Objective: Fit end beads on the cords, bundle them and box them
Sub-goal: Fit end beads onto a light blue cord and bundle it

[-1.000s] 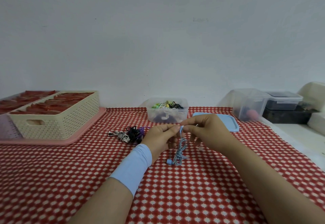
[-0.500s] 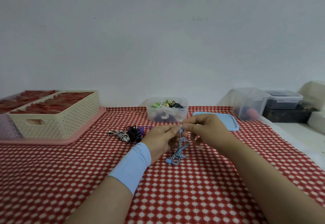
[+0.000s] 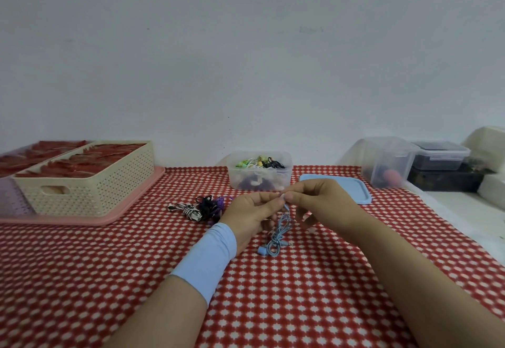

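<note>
Both hands frame centre; left hand (image 3: 252,215) and right hand (image 3: 321,201) fingers pinching blue cord (image 3: 280,234) top; cord tail on desk (image 3: 300,306)

left hand (image 3: 252,218) + right hand (image 3: 318,205): pinch blue cord (image 3: 280,234) top | cord end on tablecloth (image 3: 300,306)

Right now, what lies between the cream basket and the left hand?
In the head view, a pile of bundled cords, striped, black and purple, lies close to the left hand holding the blue cord.
</note>
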The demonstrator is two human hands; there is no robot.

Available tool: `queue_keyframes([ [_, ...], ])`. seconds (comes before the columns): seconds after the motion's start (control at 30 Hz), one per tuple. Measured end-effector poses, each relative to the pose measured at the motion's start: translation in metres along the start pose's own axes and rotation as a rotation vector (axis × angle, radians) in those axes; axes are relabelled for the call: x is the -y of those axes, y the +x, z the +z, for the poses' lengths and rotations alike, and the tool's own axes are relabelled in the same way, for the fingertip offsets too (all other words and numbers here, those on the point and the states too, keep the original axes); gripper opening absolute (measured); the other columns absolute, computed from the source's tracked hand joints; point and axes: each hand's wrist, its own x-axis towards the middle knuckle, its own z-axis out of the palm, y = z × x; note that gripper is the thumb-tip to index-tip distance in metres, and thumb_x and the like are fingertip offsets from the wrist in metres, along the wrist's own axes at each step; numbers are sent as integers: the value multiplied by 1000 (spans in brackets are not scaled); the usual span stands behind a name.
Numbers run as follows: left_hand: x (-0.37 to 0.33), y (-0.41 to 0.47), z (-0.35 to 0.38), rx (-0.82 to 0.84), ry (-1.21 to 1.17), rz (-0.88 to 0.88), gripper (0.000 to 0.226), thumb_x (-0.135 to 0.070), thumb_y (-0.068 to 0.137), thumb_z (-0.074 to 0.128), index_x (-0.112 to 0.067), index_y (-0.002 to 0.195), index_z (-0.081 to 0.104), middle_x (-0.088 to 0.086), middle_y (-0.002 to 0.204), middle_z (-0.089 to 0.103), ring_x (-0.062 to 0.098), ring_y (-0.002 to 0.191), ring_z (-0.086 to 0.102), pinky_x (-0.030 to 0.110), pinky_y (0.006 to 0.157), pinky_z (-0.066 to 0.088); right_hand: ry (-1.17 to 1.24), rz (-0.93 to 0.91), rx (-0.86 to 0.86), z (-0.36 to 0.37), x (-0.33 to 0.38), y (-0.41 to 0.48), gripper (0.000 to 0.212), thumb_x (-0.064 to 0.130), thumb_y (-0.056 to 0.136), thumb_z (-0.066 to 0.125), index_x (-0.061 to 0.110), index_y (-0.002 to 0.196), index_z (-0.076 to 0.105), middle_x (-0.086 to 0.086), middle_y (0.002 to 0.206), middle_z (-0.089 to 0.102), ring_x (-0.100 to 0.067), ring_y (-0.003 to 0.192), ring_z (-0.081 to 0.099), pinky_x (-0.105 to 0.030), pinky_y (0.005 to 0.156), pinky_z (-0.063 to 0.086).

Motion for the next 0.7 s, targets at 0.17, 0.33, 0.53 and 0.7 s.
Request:
queue_keyframes([
  [0.17, -2, -3, 0, -78, 183, 118, 14, -14, 83, 77, -16, 96, 74, 0, 92, 77, 14, 88, 73, 26, 79, 58, 92, 37, 0, 0, 1, -1, 10, 22, 93, 72, 17, 95, 80, -11, 84, 76, -16, 64, 63, -29, 53, 54],
  [0.33, -5, -6, 1, -137, 306, 198, 18, -10, 77, 82, -22, 88, 73, -6, 86, 77, 4, 81, 72, 13, 71, 54, -2, 7, -16, 0, 0, 0, 7, 14, 90, 75, 15, 92, 82, -19, 80, 74, -20, 63, 61, -29, 51, 54],
  [0.53, -8, -5, -5, -173, 411, 258, 17, -21, 84, 76, -22, 101, 73, -5, 86, 75, 0, 79, 69, 15, 74, 52, 26, 45, -54, -7, 4, 1, 13, 21, 92, 73, 18, 104, 77, 0, 86, 78, -16, 60, 66, -28, 50, 54],
  [0.7, -7, 0, -20, -228, 711, 231, 6, -25, 87, 72, -26, 93, 73, -10, 91, 70, 2, 86, 64, 19, 81, 52, -390, 46, -187, -39, -9, 6, 12, 16, 95, 69, 23, 88, 77, 9, 87, 74, -2, 55, 62, -16, 54, 51],
])
